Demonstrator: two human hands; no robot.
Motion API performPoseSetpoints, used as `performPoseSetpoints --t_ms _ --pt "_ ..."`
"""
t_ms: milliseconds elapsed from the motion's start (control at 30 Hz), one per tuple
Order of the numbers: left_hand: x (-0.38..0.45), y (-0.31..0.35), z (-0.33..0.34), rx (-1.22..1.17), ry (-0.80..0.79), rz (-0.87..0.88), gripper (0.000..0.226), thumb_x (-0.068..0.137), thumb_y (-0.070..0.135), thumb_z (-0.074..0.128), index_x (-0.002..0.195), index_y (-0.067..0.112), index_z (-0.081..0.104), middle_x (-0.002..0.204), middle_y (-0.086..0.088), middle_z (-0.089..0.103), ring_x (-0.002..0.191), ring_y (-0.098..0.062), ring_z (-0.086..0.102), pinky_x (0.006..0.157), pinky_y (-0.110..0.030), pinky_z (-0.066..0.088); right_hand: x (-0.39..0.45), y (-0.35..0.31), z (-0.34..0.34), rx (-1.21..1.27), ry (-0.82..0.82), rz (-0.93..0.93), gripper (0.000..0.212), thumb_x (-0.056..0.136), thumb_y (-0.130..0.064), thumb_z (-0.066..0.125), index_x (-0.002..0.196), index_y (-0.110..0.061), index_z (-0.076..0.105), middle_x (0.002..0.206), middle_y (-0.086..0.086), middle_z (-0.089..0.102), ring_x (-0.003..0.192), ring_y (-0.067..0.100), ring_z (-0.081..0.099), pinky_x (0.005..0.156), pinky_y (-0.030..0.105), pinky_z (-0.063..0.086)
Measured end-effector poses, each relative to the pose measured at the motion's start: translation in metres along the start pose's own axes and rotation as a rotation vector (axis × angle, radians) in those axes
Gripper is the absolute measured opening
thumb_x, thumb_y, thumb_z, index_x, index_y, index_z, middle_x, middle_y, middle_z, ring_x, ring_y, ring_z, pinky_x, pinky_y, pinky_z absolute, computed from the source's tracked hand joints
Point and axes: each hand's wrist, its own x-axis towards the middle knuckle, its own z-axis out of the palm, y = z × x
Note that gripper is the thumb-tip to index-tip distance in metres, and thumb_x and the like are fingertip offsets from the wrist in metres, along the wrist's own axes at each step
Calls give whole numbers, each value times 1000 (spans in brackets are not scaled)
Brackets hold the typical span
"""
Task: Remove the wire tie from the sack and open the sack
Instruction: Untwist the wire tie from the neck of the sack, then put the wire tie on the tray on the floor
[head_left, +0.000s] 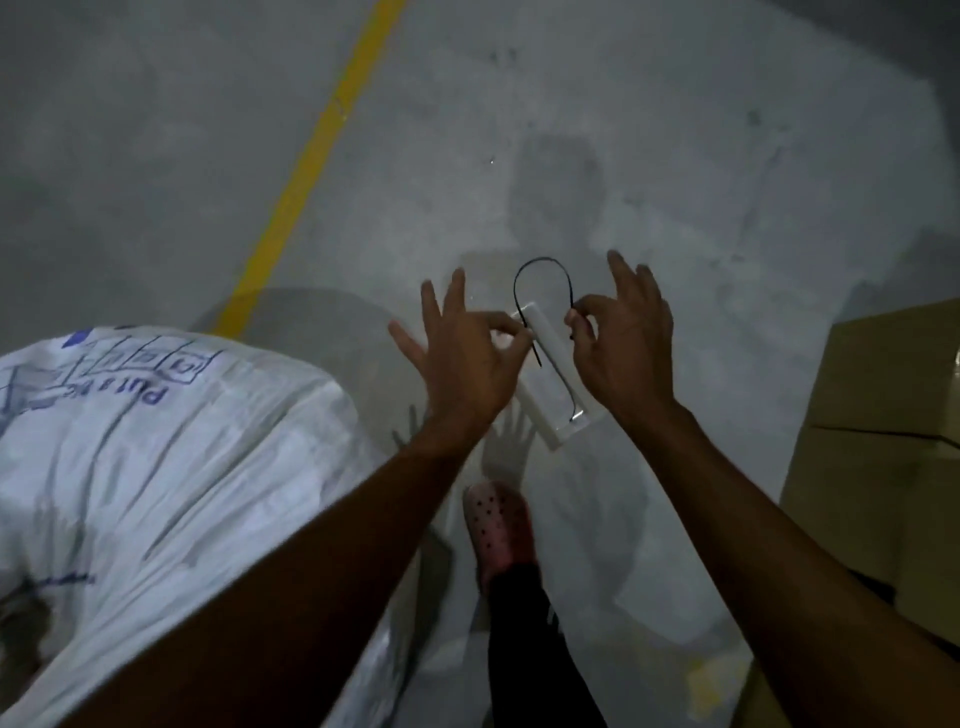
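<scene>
A thin black wire tie (540, 261) arches in a loop between my two hands, held in the air over the floor. My left hand (462, 364) pinches one end with thumb and forefinger, its other fingers spread. My right hand (623, 353) pinches the other end the same way. A white oblong object (551, 374) hangs between the hands, with a black strand running along it; what holds it I cannot tell. The white woven sack (156, 441) with blue print lies at the lower left, under my left forearm. Its mouth is not visible.
A grey concrete floor (675, 130) with a yellow painted line (311, 156) runs diagonally at the upper left. Brown cardboard boxes (893, 395) stand at the right edge. My foot in a pink perforated clog (498, 530) stands beside the sack.
</scene>
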Motion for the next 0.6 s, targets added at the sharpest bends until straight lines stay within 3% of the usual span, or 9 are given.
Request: performPoseSetpoints --t_ms 233,333,500,600 --pt "48 -55 180 -78 -115 -413 19 94 47 73 105 33 81 177 -4 14 163 -35 -3 119 -77 -8 60 113 138 -115 -265 42 24 105 -28 60 116 -19 79 175 10 16 161 39 6 127 61 13" --pt "66 -93 248 -63 -141 -522 19 95 46 74 107 33 81 177 -9 13 163 -37 -6 117 -78 -11 78 151 205 -208 -365 41 27 107 -30 56 122 -21 75 176 12 7 161 42 -3 127 64 8" --pt "81 -132 329 151 -96 -453 21 95 50 68 103 35 80 176 -7 18 163 -36 0 121 -77 -6 88 203 291 -378 -459 27 32 106 -38 53 126 -21 71 176 14 2 161 43 -7 126 65 3" --pt "91 -141 350 302 -60 -335 25 96 53 66 106 35 79 176 -6 17 163 -36 2 122 -76 -1 79 215 311 -393 -418 52 33 106 -34 54 128 -15 69 172 13 21 159 39 14 126 56 18"
